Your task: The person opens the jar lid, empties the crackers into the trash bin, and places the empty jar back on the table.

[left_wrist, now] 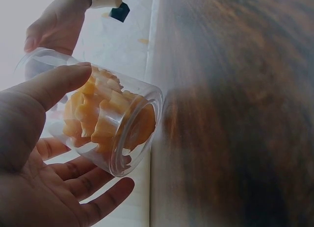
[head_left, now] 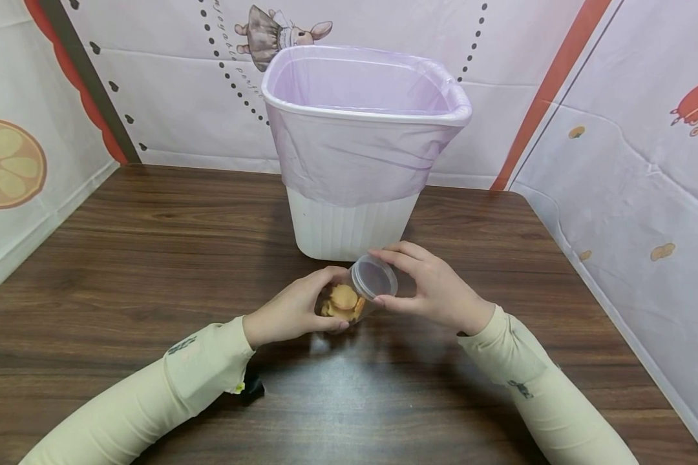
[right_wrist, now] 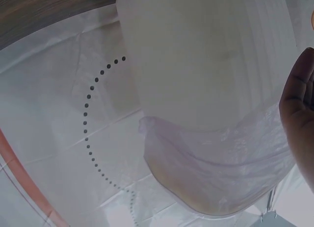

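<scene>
A clear plastic jar (head_left: 357,311) with several golden-brown cookies (head_left: 344,298) inside is tilted low over the table. My left hand (head_left: 295,305) grips its side, thumb on one side and fingers on the other. In the left wrist view the jar's base (left_wrist: 140,134) points toward the table, cookies heaped in the lower part. At the jar's mouth is a round translucent lid (head_left: 375,278), its rim pinched between the thumb and fingers of my right hand (head_left: 433,287). Whether the lid is screwed on or loose, I cannot tell. Only part of the right hand (right_wrist: 299,114) appears in its wrist view.
Just behind the jar stands a white bin (head_left: 349,223) lined with a thin purple bag (head_left: 360,155). The dark wood table (head_left: 151,258) is bordered by printed white cloth (head_left: 628,194). A small black object (head_left: 253,389) lies by the left sleeve.
</scene>
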The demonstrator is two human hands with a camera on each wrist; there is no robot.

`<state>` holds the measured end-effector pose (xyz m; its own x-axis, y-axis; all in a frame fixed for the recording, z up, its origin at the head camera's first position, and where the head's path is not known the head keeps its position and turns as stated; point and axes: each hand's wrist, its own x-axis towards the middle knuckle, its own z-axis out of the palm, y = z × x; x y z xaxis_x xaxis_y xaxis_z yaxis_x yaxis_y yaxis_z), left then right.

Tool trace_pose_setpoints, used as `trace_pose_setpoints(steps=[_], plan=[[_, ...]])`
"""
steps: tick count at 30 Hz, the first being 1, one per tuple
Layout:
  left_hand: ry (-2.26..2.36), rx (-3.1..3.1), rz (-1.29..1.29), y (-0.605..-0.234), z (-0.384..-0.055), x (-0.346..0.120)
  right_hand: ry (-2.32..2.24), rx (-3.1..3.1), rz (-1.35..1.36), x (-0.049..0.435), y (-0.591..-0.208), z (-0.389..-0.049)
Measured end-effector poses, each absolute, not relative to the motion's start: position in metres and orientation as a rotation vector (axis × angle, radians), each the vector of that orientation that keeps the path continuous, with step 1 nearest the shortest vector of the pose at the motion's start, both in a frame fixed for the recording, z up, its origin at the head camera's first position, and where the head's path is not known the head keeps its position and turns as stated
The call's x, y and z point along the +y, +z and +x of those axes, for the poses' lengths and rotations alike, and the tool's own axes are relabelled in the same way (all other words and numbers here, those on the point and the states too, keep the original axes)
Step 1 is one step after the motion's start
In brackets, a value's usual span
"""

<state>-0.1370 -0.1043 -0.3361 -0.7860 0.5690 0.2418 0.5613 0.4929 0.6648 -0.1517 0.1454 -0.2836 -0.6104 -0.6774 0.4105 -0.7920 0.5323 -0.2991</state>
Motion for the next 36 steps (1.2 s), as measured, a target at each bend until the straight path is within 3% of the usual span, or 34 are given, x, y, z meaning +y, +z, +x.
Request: trace_pose_setpoints(steps=[36], plan=[[1.212,2.669,0.975,-0.3376,-0.1386,-0.1055,0.680,-2.490,1.396,0.1507,-0.2816,-0.1543]])
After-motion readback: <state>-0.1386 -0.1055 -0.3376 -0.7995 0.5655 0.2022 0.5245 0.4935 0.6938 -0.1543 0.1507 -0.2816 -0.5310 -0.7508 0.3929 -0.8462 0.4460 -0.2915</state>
